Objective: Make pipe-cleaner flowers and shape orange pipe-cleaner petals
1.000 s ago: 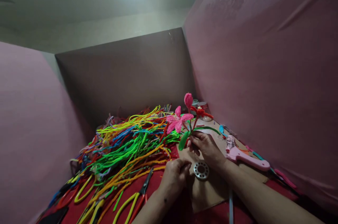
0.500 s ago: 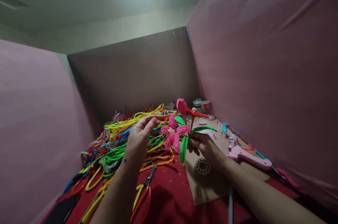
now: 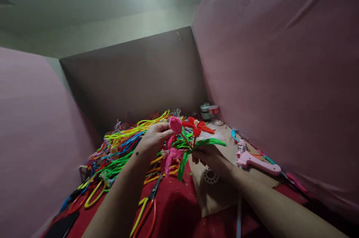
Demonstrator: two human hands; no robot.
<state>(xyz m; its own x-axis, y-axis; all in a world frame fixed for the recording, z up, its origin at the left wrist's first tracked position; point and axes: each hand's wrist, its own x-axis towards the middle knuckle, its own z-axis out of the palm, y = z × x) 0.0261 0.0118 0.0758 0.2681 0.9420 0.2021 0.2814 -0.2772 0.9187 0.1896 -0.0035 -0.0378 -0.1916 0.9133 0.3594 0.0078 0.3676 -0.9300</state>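
My right hand (image 3: 211, 158) grips the stems of a pipe-cleaner flower bunch (image 3: 188, 139) above a brown board (image 3: 221, 197). The bunch has a pink bud (image 3: 175, 124), a red flower (image 3: 196, 125), a drooping pink flower (image 3: 170, 155) and green leaves (image 3: 209, 142). With its fingers pinched together, my left hand (image 3: 153, 139) touches the pink bud from the left.
A big heap of coloured pipe cleaners (image 3: 123, 144) covers the red cloth (image 3: 174, 211) at the left. Scissors (image 3: 146, 208), a pink glue gun (image 3: 256, 161), a metal ring (image 3: 210, 176), small jars (image 3: 209, 112) and a dark phone (image 3: 60, 226) lie around. Pink walls close in on both sides.
My left hand rose from the table near the metal ring and reached the pink bud. The bunch tilted lower and leftward, and the pink flower now droops.
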